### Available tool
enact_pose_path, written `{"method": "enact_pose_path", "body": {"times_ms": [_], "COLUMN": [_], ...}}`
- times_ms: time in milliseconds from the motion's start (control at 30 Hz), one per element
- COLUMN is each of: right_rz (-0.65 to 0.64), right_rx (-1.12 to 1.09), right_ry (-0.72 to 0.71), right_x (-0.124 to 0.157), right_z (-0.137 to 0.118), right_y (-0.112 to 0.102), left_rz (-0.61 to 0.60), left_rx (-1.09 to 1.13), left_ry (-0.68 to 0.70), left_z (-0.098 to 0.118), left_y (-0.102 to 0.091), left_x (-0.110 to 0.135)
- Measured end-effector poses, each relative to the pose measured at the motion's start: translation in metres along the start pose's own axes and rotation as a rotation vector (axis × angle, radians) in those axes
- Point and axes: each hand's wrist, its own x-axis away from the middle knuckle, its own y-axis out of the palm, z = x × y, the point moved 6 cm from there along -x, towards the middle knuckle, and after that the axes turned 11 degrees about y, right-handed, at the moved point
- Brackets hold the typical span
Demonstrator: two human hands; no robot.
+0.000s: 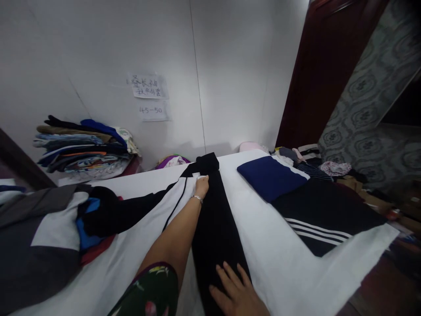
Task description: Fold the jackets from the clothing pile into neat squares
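Observation:
A long black garment (213,219) with a white side panel lies stretched along the white table (269,245). My left hand (201,185), arm reaching far out and a bracelet on the wrist, is closed on the garment's fabric near its far end, by a small white tag. My right hand (235,292) lies flat with fingers spread on the near end of the black garment, pressing it down.
A folded navy cloth (268,175) and a black garment with white stripes (324,219) lie on the right of the table. A heap of dark clothes (49,237) sits at left. Stacked folded clothes (82,149) rest by the wall. More clothes (309,160) pile by the door.

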Motion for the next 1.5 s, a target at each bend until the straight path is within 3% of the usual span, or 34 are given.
{"method": "enact_pose_path", "body": {"times_ms": [200, 333, 467, 633, 733, 800, 1000, 1133, 1200, 1333, 1433, 1500], "right_rz": [0.032, -0.008, -0.067, -0.042, -0.151, -0.246, -0.39, -0.391, -0.359, -0.268, -0.223, -0.224], "right_rx": [0.049, -0.12, -0.354, -0.536, -0.627, -0.655, -0.374, -0.281, -0.258, -0.248, -0.408, -0.562], "right_ry": [-0.004, 0.045, 0.114, 0.54, 0.802, 0.883, 0.785, 0.718, 0.68, 0.587, 0.501, 0.416], "right_x": [-0.004, -0.005, -0.003, 0.001, 0.0, -0.003, -0.022, -0.041, -0.052, -0.079, -0.102, -0.116], "right_z": [-0.001, 0.002, 0.007, 0.051, 0.088, 0.103, 0.108, 0.105, 0.105, 0.095, 0.071, 0.047], "right_y": [-0.006, -0.008, -0.03, -0.051, -0.041, -0.034, -0.037, -0.037, -0.037, -0.041, -0.042, -0.041], "left_rz": [-0.031, -0.025, -0.023, -0.008, 0.029, 0.06, 0.026, -0.088, -0.132, -0.234, -0.25, -0.189], "left_rx": [-0.106, -0.141, -0.148, -0.16, -0.18, -0.191, -0.086, 0.129, 0.264, 0.593, 0.786, 0.93], "left_ry": [-0.04, -0.011, 0.016, 0.118, 0.209, 0.262, 0.485, 0.463, 0.378, 0.079, -0.053, -0.179], "left_z": [-0.009, -0.006, -0.003, 0.001, 0.006, 0.009, 0.035, 0.048, 0.049, 0.043, 0.039, 0.03], "left_y": [-0.005, -0.012, -0.019, -0.026, -0.033, -0.039, -0.044, -0.038, -0.033, -0.019, -0.015, -0.016], "left_x": [0.01, 0.017, 0.027, 0.055, 0.082, 0.104, 0.179, 0.211, 0.216, 0.216, 0.213, 0.209]}}
